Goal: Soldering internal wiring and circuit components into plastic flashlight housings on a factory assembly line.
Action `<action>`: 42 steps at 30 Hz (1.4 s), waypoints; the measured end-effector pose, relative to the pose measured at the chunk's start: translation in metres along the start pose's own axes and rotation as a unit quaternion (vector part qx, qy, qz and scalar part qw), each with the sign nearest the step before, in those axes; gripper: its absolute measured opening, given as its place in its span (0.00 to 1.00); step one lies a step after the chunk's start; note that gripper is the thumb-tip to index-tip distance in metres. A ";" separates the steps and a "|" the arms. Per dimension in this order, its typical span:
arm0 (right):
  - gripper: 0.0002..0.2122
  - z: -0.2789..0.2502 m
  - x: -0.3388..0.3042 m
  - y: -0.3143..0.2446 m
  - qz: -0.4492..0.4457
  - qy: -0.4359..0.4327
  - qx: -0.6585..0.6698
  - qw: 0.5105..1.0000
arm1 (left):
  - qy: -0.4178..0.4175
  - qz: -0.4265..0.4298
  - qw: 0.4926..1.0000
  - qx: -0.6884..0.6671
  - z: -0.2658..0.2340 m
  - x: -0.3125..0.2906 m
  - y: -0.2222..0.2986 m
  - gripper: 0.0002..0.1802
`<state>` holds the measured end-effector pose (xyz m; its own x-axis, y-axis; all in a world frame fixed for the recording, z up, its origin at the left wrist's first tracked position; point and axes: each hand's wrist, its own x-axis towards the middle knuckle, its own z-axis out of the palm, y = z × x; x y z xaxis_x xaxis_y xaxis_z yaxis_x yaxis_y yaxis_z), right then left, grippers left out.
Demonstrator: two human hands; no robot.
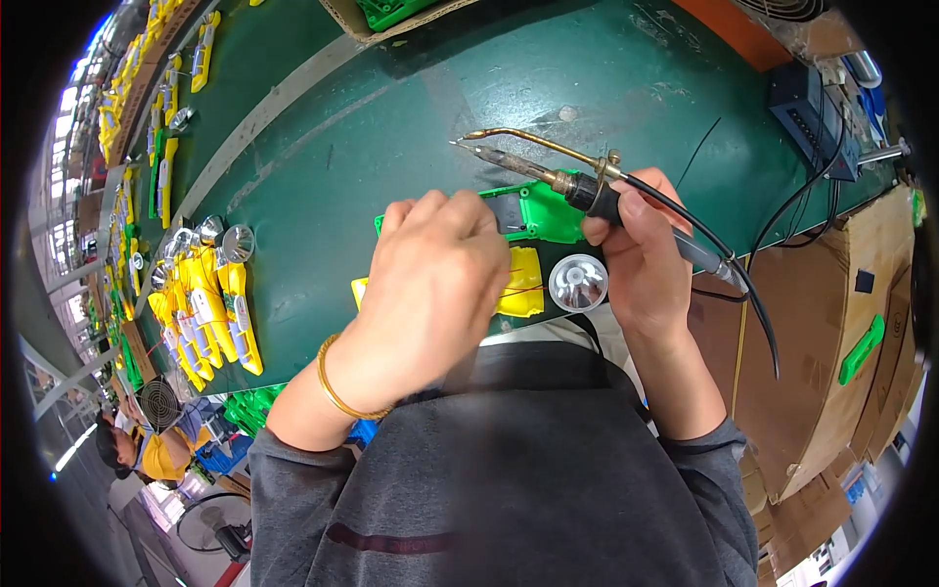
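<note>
My right hand (641, 259) is closed around the grip of a soldering iron (604, 201). A thin brass tube (533, 135) is clamped along the iron, and both tips point left, above the bench. My left hand (430, 279) curls over a green plastic casing (556, 215) and a yellow plastic casing (525, 282), hiding part of each. What its bent fingers pinch is out of sight. Thin red wire crosses the yellow casing. Right beside that casing rests a round silver reflector (578, 284), close below my right hand.
Yellow assemblies with silver reflectors (210, 313) are bunched at the left of the green bench (323, 186). A cardboard box (357, 24) with green parts stands at the far edge. A blue control box (812, 117) with cables sits far right, above cardboard (802, 323). Another person (161, 450) is at lower left.
</note>
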<state>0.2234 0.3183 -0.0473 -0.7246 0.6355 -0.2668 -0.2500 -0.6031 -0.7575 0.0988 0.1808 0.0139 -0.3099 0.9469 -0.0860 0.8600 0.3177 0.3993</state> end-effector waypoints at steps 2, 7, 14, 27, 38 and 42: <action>0.05 0.000 -0.001 -0.001 0.003 0.003 0.004 1.000 | 0.012 0.006 0.998 -0.069 0.007 -0.001 -0.009 0.09; 0.05 -0.003 -0.006 0.001 0.005 0.013 0.014 1.000 | 0.157 -0.123 0.948 -0.246 0.030 -0.005 -0.006 0.04; 0.08 -0.020 -0.004 -0.016 -0.016 -0.006 0.033 0.999 | 0.140 -0.087 0.966 -0.200 0.029 0.000 -0.006 0.02; 0.14 -0.039 0.017 -0.068 -0.044 -0.077 -0.279 0.956 | 0.055 -0.102 0.993 -0.024 0.025 0.017 0.008 0.04; 0.08 -0.038 0.030 -0.085 0.017 -0.184 -0.406 0.895 | 0.084 -0.101 0.991 -0.020 0.028 0.018 0.012 0.02; 0.06 -0.037 0.036 -0.081 0.032 -0.193 -0.407 0.892 | 0.097 -0.097 0.988 -0.069 0.027 0.018 0.011 0.03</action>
<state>0.2409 0.4081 -0.0178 -0.9269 0.3048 -0.2191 0.2353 0.0169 -0.9718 0.1140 0.2025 -0.0076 -0.5475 0.8368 -0.0012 0.7174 0.4702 0.5140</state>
